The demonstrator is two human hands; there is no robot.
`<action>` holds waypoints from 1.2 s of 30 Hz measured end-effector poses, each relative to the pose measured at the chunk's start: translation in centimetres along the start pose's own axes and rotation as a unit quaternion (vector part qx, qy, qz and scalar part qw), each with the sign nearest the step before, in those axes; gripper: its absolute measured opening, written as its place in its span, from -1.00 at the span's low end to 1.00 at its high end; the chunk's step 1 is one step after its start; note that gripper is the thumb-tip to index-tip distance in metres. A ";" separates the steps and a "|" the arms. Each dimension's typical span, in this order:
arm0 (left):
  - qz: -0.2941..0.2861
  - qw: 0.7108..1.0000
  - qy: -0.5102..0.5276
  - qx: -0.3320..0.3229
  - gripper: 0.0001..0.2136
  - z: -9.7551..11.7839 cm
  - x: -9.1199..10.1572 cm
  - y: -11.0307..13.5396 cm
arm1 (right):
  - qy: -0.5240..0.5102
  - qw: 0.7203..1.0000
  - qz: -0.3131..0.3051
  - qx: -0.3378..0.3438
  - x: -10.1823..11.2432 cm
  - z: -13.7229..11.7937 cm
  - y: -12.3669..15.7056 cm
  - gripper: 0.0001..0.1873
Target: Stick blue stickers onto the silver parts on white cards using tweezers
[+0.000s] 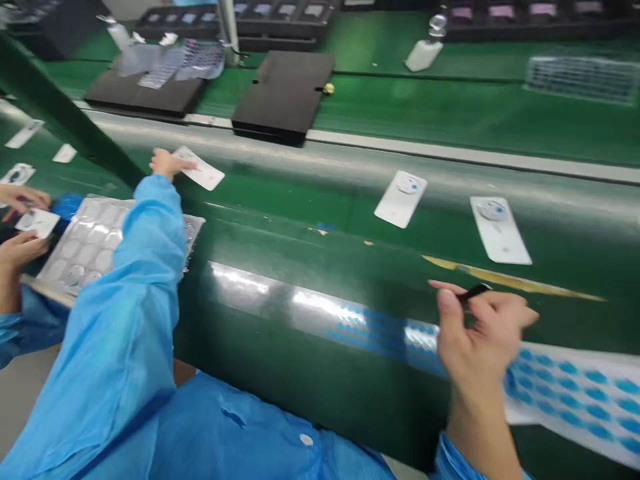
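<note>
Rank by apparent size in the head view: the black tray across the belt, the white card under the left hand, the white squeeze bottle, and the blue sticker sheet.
1. Blue sticker sheet, nearest the camera, so boosted.
2. Black tray.
3. White card under the left hand and white squeeze bottle: too alike to rank.

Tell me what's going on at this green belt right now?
A person in a blue coat works at a green conveyor belt. Their left hand reaches out and touches a white card lying on the belt. Their right hand pinches a thin black tool above a sheet of blue stickers. Two more white cards lie farther along the belt. At the left edge, a co-worker's hands hold another card over a clear blister tray.
</note>
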State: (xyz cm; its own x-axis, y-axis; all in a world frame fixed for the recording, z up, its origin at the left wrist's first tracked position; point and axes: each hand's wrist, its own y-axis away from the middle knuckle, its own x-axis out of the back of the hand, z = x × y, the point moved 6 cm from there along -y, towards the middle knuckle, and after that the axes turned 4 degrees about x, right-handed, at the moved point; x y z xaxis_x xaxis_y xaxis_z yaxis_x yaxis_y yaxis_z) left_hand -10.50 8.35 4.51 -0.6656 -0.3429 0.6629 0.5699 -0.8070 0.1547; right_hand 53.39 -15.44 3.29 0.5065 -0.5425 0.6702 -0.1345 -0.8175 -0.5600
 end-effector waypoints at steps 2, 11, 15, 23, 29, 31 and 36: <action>-0.006 0.997 0.074 -0.037 -0.04 0.9 -0.8 -1.1 | -0.105 0.990 -0.077 -0.045 -0.8 -1.4 0.9 -0.39; -0.264 0.811 0.487 -0.185 -0.42 6.5 -6.9 15.3 | -0.385 0.849 -0.287 -0.223 -6.8 -3.6 5.4 -0.44; -0.453 0.762 0.461 -0.044 -0.33 5.7 -12.0 28.2 | -0.391 0.813 -0.382 -0.200 -7.5 -5.0 7.3 -0.44; -0.564 0.714 0.389 0.144 -0.23 -0.8 -18.6 37.0 | -0.355 0.842 -0.382 -0.139 -7.0 -5.4 8.4 -0.51; -0.564 0.708 0.405 0.131 -0.25 -1.5 -19.2 37.5 | -0.369 0.838 -0.375 -0.143 -6.9 -5.1 8.4 -0.52; -0.568 0.706 0.405 0.121 -0.24 -1.5 -19.2 37.8 | -0.406 0.823 -0.358 -0.172 -6.8 -5.2 8.1 -0.56; -0.589 0.707 0.380 0.091 -0.31 -1.4 -19.3 39.7 | -0.525 0.792 -0.239 -0.199 -6.2 -7.3 6.2 -0.72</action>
State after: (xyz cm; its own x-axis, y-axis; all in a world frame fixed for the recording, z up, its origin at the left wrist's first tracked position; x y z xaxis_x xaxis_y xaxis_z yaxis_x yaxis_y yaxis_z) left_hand 24.26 -17.73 -3.15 -0.7573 0.3020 -0.5790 -0.5902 -0.6961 0.4088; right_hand 43.20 -18.54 -0.80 0.9817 0.1370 -0.1324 0.1347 -0.9905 -0.0269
